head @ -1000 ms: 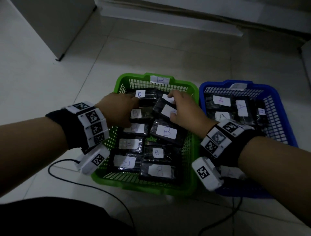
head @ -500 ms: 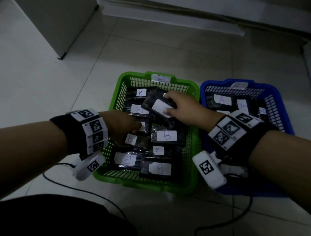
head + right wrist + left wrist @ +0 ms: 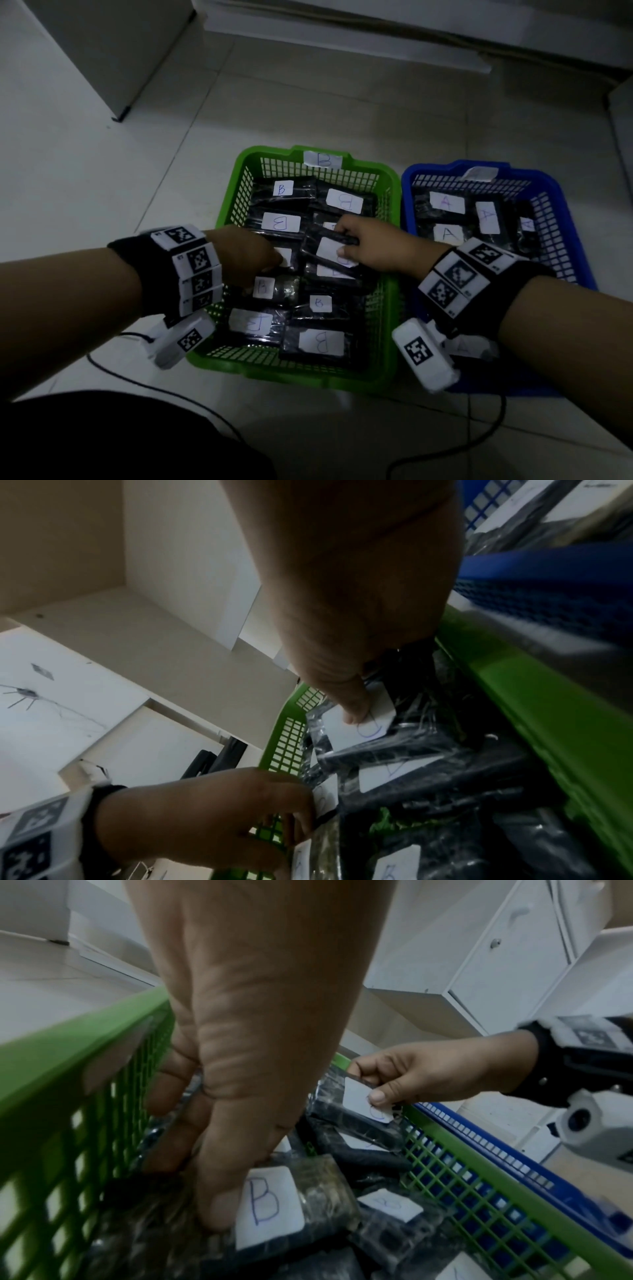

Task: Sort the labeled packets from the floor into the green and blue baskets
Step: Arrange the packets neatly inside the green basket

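Scene on a pale tiled floor [image 3: 144, 178], with positions given relative to the green basket [image 3: 387, 359]. To its left, a forearm wearing a black wristband with square coded tags [image 3: 191, 270] reaches over the basket's left wall. The left hand [image 3: 246, 257] is inside the basket near its left wall; in the left wrist view the fingers are bent downward among the black packets, and the thumb tip presses beside the white "B" label of one packet [image 3: 274, 1213]. Whether the fingers close around that packet cannot be told. The basket is filled with black wrapped packets bearing white "B" labels, and a "B" tag [image 3: 322, 160] sits on its far rim. At the basket's centre-right, the right hand [image 3: 373, 246] pinches a tilted packet [image 3: 325, 251] raised slightly above the others, thumb on its white label and fingers curled over its far edge. Directly to the right of the green basket, touching it, stands the blue basket [image 3: 582, 240], which contains black packets labelled "A". A black cable [image 3: 479, 442] lies on the floor in front of both baskets.
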Demonstrator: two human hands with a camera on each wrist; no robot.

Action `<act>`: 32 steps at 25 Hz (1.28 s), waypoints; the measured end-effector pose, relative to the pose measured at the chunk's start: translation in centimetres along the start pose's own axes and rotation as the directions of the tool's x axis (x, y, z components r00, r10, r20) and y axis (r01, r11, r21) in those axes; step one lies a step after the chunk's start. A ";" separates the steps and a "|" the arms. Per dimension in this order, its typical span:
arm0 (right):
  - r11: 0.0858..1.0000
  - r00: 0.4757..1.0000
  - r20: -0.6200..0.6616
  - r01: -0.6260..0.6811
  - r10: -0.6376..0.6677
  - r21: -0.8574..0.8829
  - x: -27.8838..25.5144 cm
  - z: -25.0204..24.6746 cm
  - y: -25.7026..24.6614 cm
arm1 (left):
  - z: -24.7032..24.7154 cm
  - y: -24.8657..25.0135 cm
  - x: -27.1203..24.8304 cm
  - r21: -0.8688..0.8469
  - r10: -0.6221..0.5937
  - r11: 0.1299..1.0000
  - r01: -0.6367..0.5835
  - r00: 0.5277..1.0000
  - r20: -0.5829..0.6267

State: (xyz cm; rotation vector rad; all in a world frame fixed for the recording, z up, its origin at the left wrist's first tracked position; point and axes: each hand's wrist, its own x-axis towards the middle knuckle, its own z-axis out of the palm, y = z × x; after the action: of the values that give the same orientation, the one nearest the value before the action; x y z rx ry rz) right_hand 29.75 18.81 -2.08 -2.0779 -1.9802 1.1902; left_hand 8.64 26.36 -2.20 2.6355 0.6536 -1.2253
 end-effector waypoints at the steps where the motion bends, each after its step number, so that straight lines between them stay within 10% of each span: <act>1: 1.000 0.999 -0.030 -0.017 0.017 0.008 0.1 -0.1 0.1 | 0.0 -0.2 0.0 -0.002 -0.001 1.000 0.001 1.000 0.002; 6: 0.988 0.993 0.071 0.088 -0.097 0.126 -0.6 -0.6 -0.6 | -0.1 -0.8 0.1 -0.109 0.076 0.990 -0.084 0.994 -0.075; 10: 0.975 0.829 0.520 0.220 -0.209 0.040 -2.2 0.8 -2.1 | 0.2 -0.3 0.4 -0.068 0.207 0.975 -0.210 0.977 -0.040; 14: 0.949 0.767 0.622 0.292 -0.158 -0.119 -2.4 2.7 -2.6 | 0.8 -0.4 0.6 -0.003 0.188 0.982 -0.188 0.979 -0.074; 28: 0.917 0.878 0.471 0.254 -0.085 -0.308 -0.9 0.4 -3.0 | -0.2 -2.6 0.2 -0.064 0.155 0.984 -0.168 0.973 -0.171; 32: 0.994 0.988 0.109 0.110 -0.112 0.017 0.5 -0.6 -4.9 | -1.3 -3.3 -1.3 -0.246 -0.134 0.969 0.025 0.889 -0.438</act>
State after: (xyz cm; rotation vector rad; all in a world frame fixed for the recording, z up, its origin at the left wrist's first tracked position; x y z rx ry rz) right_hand 25.91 20.44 0.61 -1.9078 -2.0991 1.3164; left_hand 7.34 29.34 -0.26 2.7185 0.9212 -0.4935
